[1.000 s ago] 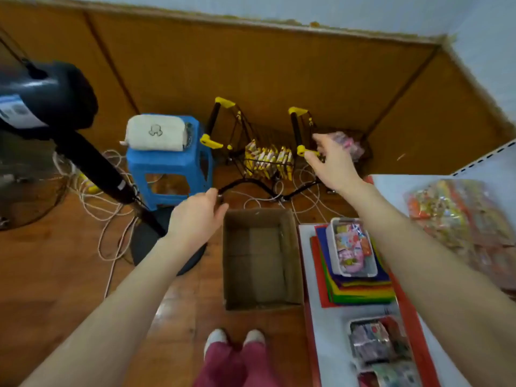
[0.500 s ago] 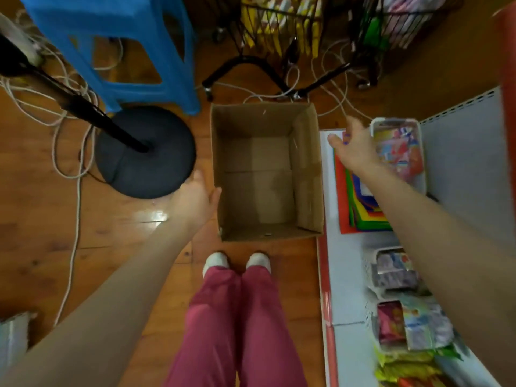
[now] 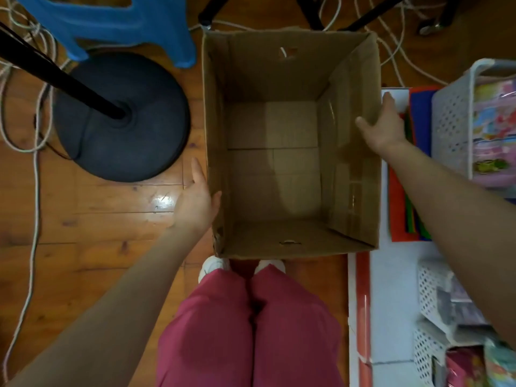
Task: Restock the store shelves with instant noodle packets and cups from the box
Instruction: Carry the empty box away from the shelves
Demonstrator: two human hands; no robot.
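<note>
Head view: both hands have dropped onto the box (image 3: 279,169) since a second ago. Left hand (image 3: 196,201) spread flat on its outer left wall, right hand (image 3: 382,127) spread over the right rim. Box sits between them, empty, so restocking looks finished; probably lifting it away.

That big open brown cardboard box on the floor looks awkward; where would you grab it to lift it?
Take the brown cardboard box by its two long side walls, one from each side, as the left hand and right hand are placed. It stands upright, open-topped and empty, so thumbs can probably hook over the rims.
</note>
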